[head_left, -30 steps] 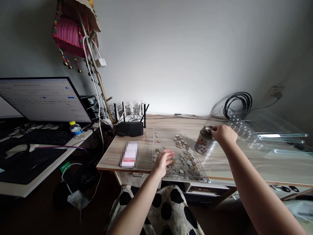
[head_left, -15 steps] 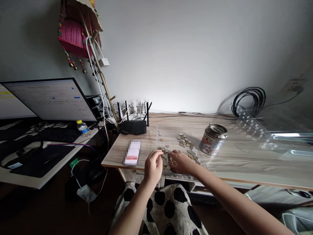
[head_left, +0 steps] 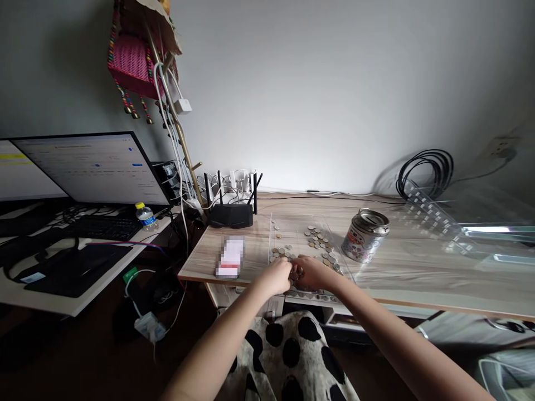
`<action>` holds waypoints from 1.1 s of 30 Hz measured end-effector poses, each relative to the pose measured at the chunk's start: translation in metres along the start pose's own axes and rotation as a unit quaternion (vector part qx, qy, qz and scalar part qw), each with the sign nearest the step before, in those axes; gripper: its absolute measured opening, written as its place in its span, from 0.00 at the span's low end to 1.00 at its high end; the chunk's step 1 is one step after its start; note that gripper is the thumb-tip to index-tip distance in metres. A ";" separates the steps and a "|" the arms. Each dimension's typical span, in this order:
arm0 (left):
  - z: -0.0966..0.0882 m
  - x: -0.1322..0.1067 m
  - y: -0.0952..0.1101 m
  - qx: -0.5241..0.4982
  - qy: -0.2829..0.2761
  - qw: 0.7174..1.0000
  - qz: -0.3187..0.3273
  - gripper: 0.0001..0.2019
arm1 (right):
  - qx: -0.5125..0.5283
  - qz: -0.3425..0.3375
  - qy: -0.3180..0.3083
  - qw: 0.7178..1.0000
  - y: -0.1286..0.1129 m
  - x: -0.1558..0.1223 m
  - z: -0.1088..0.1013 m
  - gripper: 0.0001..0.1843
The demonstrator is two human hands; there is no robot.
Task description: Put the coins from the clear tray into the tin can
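Note:
Several coins [head_left: 318, 240] lie scattered in a clear, flat plastic tray [head_left: 288, 216] on the wooden desk. My left hand [head_left: 276, 277] is curled over the near part of the tray, its fingertips touching or nearly touching the other hand. Beside it, my right hand [head_left: 312, 273] has bent fingers closed around coins [head_left: 295, 275], which show at its fingertips. How many coins it grips is hidden. What the left fingers hold, if anything, is also hidden. To the right of the tray stands a round printed tin [head_left: 365, 236] with a slotted lid and a wire handle.
Left of the tray lies a phone [head_left: 230, 257], its screen blurred out. Behind it sits a black router [head_left: 230, 215] with antennas. A clear plastic case [head_left: 480, 223] and coiled black cable [head_left: 424, 174] occupy the right. A bottle [head_left: 146, 216] and monitor [head_left: 96, 167] stand on the left desk.
My left hand has moved right and turned over, closing in against my right hand. The right fingers have curled in around coins. The whole view has shifted slightly.

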State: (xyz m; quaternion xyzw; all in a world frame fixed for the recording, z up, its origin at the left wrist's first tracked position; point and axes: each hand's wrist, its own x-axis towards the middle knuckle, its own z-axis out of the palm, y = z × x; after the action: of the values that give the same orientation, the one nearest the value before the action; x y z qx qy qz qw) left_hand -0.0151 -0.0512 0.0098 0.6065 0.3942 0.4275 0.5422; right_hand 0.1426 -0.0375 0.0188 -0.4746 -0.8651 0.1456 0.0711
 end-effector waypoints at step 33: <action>-0.010 0.024 0.018 0.429 -0.300 0.851 0.047 0.09 | 0.033 -0.019 -0.105 0.994 -0.003 -0.004 -0.007 0.10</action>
State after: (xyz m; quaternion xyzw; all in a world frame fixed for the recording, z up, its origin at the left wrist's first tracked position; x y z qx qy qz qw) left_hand -0.0164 -0.0270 0.0304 0.8953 0.3276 0.0385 0.2994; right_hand 0.1436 -0.0410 0.0261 -0.4376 -0.8715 0.2215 -0.0013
